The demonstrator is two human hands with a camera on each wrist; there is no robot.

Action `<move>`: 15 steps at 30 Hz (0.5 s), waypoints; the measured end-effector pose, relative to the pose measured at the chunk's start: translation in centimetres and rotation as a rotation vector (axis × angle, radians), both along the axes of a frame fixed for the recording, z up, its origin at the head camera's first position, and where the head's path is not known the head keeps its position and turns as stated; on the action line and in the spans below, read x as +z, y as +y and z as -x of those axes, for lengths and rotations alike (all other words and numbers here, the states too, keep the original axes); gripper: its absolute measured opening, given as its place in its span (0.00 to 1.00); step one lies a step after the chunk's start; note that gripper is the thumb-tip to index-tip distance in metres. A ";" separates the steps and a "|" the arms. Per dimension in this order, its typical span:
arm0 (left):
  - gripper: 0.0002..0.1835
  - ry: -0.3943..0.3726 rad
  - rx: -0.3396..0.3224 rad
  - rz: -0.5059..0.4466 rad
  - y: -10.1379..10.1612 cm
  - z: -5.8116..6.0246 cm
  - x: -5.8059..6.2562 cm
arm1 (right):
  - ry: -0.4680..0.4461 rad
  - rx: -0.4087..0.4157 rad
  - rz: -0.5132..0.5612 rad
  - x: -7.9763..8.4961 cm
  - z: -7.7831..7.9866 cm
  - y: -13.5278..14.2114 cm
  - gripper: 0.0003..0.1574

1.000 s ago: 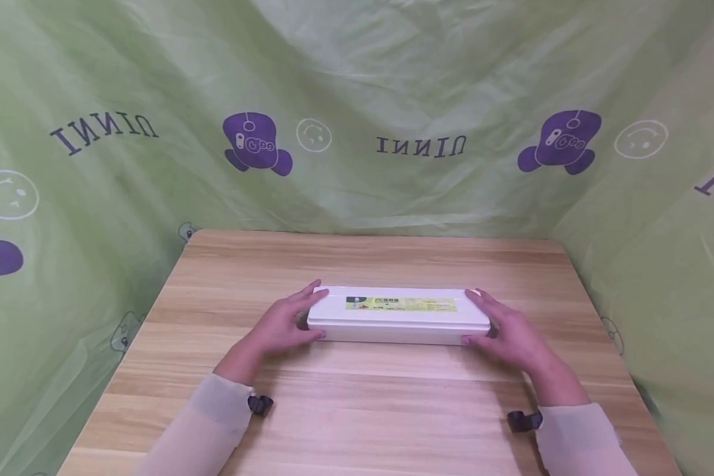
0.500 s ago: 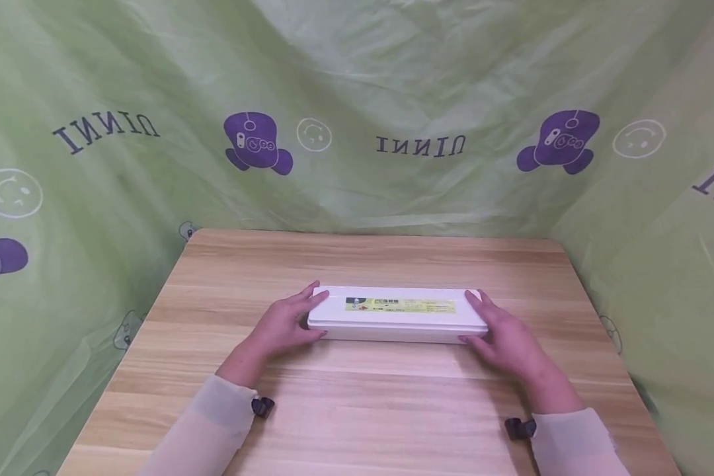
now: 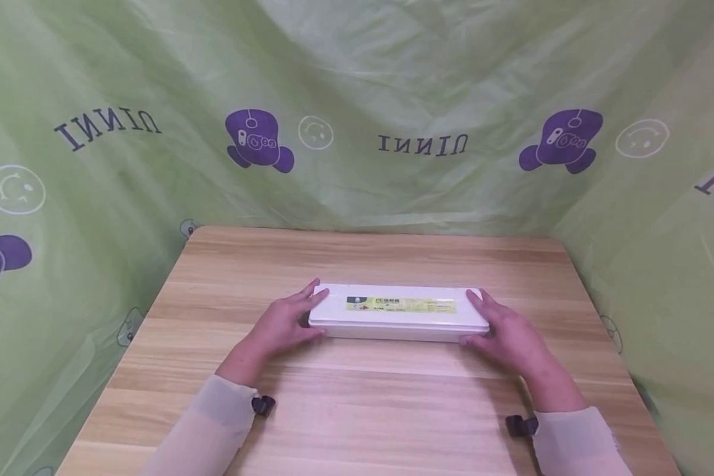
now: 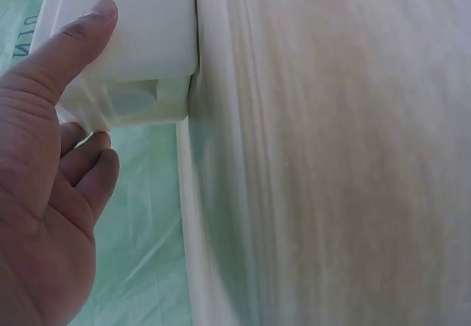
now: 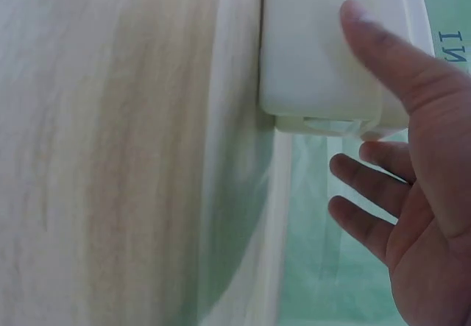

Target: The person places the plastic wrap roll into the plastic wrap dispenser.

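A long white cling film box (image 3: 401, 330) with a yellow-green label on its lid lies crosswise on the wooden table, lid down. My left hand (image 3: 282, 324) grips its left end, thumb on the near side and index finger on top of the lid. At the opposite end my right hand (image 3: 512, 334) holds it likewise, thumb along the near wall. In the left wrist view the thumb presses the white wall (image 4: 147, 24), with the other fingers curled by the end. The right wrist view shows the thumb on the box (image 5: 316, 54) and some fingers spread beside its end.
The wood-grain table (image 3: 369, 410) reaches back to a green curtain (image 3: 357, 192) printed with purple figures, which also hangs along both sides. Small black devices sit at the left cuff (image 3: 263, 405) and the right cuff (image 3: 520, 426).
The right wrist has shifted slightly left and nearer to the person. The box and the left hand stay nearly where they were.
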State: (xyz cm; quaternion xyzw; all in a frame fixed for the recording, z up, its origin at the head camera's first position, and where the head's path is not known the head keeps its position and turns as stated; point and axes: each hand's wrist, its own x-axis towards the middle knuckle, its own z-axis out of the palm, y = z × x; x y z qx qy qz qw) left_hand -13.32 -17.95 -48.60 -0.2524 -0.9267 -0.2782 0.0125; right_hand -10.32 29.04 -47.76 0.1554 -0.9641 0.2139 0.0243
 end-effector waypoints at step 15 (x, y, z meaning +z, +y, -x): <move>0.46 0.027 0.054 -0.015 -0.1 0.4 1.2 | 0.017 -0.021 0.058 2.0 0.3 0.2 0.58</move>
